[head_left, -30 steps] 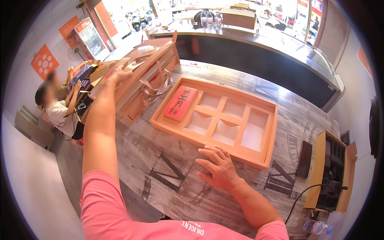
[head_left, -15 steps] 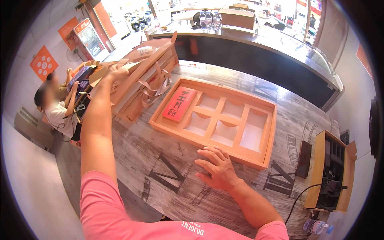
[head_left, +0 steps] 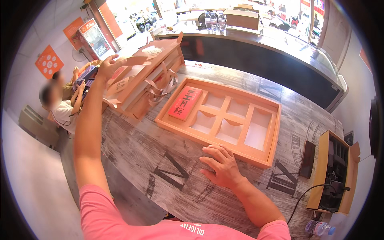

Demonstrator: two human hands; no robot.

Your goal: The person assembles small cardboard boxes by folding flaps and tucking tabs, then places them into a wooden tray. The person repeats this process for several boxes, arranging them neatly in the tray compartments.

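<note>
A shallow orange-brown cardboard gift tray (head_left: 262, 160) lies on the table in front of me. Its insert has several white-lined compartments, and a red card with dark characters (head_left: 185, 103) fills the left end. My right hand (head_left: 222, 166) rests palm down at the tray's near edge, fingers spread and holding nothing. To the left, stacked brown cardboard gift boxes (head_left: 160, 60) stand with pale ribbon handles (head_left: 162, 86) on their side. My left hand (head_left: 108, 68) is raised at the stack's left end, its fingers at a tan cardboard flap (head_left: 137, 61); the fingertips are partly hidden.
Right of the tray lie a dark phone (head_left: 307, 159) and an open carton (head_left: 320, 176) with black items and a cable. A water bottle (head_left: 319, 228) is below it. A counter (head_left: 256, 60) runs along the back. Two people (head_left: 60, 100) work at far left.
My left hand has risen and drawn left from the boxes, and the tan flap stands more upright. My right hand stays at the tray's edge. The whole view has shifted slightly.
</note>
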